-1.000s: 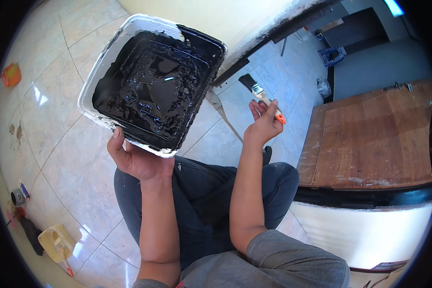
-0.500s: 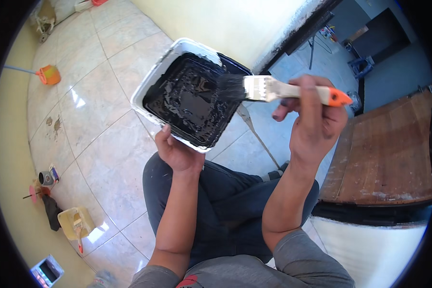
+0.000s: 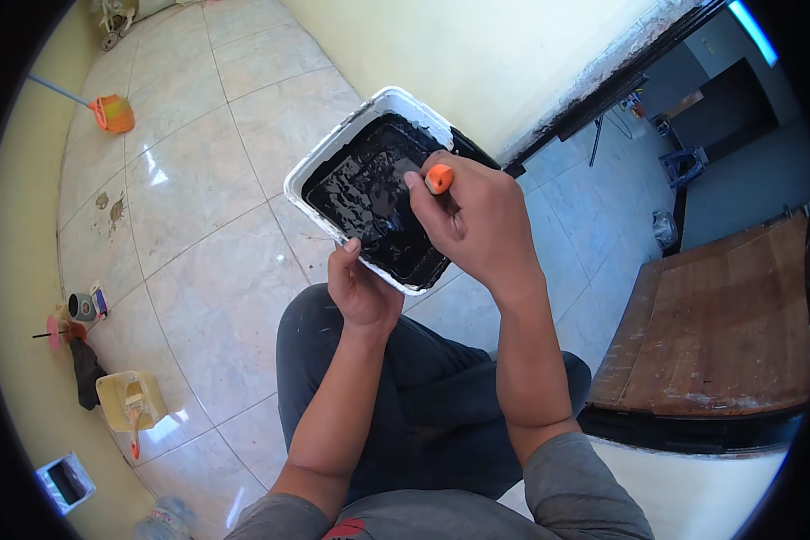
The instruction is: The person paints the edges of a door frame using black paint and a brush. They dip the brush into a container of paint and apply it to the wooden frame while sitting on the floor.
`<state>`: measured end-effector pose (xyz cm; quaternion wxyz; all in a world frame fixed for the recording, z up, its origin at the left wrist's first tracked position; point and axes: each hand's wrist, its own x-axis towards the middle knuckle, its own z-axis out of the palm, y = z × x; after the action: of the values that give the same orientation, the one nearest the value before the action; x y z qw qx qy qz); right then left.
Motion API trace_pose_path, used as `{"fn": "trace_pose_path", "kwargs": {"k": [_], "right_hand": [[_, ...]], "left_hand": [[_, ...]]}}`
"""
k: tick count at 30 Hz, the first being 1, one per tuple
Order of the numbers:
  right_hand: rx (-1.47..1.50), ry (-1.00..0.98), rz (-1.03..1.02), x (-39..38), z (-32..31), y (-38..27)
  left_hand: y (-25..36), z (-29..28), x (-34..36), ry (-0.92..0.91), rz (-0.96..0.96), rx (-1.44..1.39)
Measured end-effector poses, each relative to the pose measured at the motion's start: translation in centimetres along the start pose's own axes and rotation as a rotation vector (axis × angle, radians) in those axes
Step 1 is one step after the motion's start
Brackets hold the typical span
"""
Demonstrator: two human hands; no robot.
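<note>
In front of me a white square tub (image 3: 299, 198) of black paint (image 3: 360, 184) is held up, tilted toward me. My left hand (image 3: 366, 292) grips its near edge, thumb over the rim and the other fingers underneath. Above the tub's right side, my right hand (image 3: 477, 216) is closed around a paintbrush (image 3: 439, 178). Only the orange end of the brush handle shows; its bristles are hidden behind my hand.
On the left floor lie a yellow container (image 3: 153, 409) with another brush (image 3: 135, 414), a grey cup (image 3: 82, 307) and an orange scoop (image 3: 114, 113). A plastic bottle (image 3: 166, 517) stands lower left. At right are a wooden door (image 3: 720, 315) and a dark door frame (image 3: 594, 108).
My right hand has moved left over the tub, turning the brush from sideways to upright with its handle end toward me. The tub and my left hand have shifted slightly right and down.
</note>
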<state>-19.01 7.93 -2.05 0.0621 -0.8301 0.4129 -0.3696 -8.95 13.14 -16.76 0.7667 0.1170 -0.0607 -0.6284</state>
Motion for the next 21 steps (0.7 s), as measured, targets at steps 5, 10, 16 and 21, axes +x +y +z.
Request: {"fn": "trace_pose_path", "kwargs": {"k": [5,10,16,21], "right_hand": [[-0.022,0.016,0.017,0.2,0.3,-0.3],[0.055,0.014,0.087,-0.2,0.8,-0.2],[0.136,-0.004,0.109,-0.9,1.4,0.1],[0.381,0.23,0.324,-2.7,0.3,1.3]], "left_hand": [[0.2,1.0,-0.2,0.0,0.019,0.0],[0.4,1.1,-0.1,-0.024,0.072,0.034],[0.6,1.2,-0.2,-0.044,0.066,0.044],[0.2,1.1,-0.1,-0.011,0.031,-0.036]]}}
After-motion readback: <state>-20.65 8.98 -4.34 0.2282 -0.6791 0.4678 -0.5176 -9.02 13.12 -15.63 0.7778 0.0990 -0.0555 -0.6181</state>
